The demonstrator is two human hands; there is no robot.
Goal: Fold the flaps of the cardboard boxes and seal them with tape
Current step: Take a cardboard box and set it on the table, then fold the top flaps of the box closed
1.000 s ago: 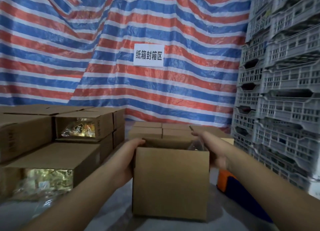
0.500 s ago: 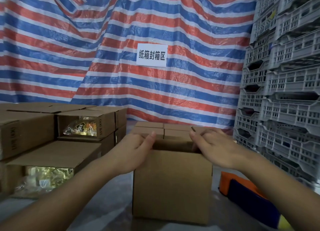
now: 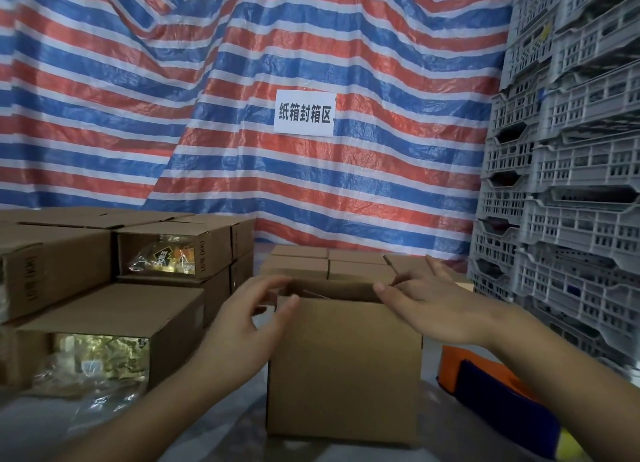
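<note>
A: Where is the cardboard box (image 3: 343, 368)?
B: It stands upright on the grey work surface (image 3: 221, 437), straight ahead, with both hands at its top edge.
A: What is the left hand (image 3: 252, 318) doing?
B: It sits at the box's top left corner, fingers curved over the flap there and thumb against the front wall; whether it truly pinches the flap I cannot tell.
A: And the right hand (image 3: 427, 304)?
B: Its fingers are nearly straight and spread, lying on the top right edge, thumb tip at the front rim, gripping nothing that I can see.
A: Anything else around?
B: Stacked boxes (image 3: 114, 281) on the left, 2 showing shiny packets. More small boxes (image 3: 327, 262) behind. An orange and blue tape dispenser (image 3: 498, 399) lies right of the box, grey crates (image 3: 568, 170) beyond, and a white sign (image 3: 304, 113) on the striped tarpaulin (image 3: 173, 98)
</note>
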